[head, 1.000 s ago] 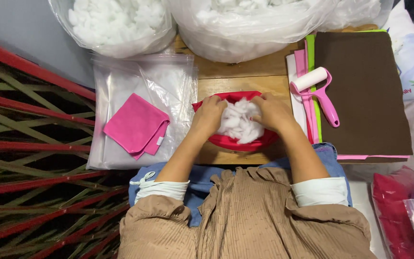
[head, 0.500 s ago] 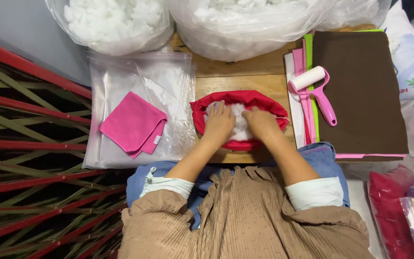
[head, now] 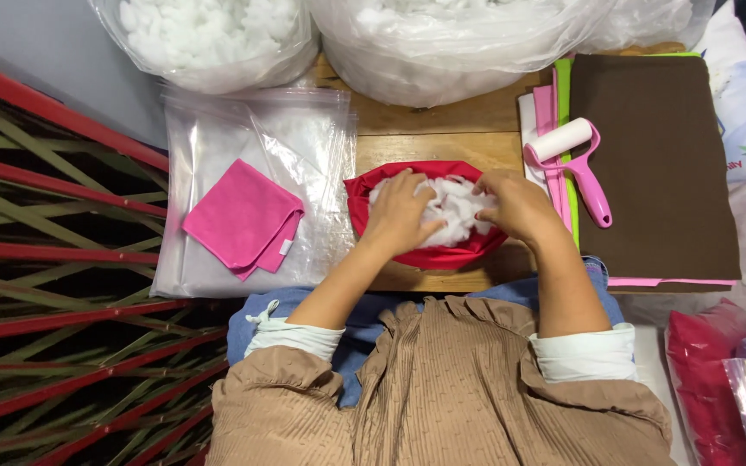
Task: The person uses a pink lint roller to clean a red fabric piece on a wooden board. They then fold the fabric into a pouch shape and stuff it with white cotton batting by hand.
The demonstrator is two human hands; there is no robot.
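Observation:
A red fabric cover lies open on the wooden table in front of me, with white stuffing bulging out of its mouth. My left hand presses down on the left side of the stuffing, fingers curled into it. My right hand rests on the right side, fingers bent over the stuffing and the cover's edge. Both hands touch the stuffing inside the opening.
A folded pink cloth lies on clear plastic bags at left. Two big bags of white stuffing stand at the back. A pink lint roller and a brown sheet stack sit at right. Red packets lie at lower right.
Both hands have shifted slightly apart on the stuffing; the cover's mouth looks wider and more stuffing shows between the hands.

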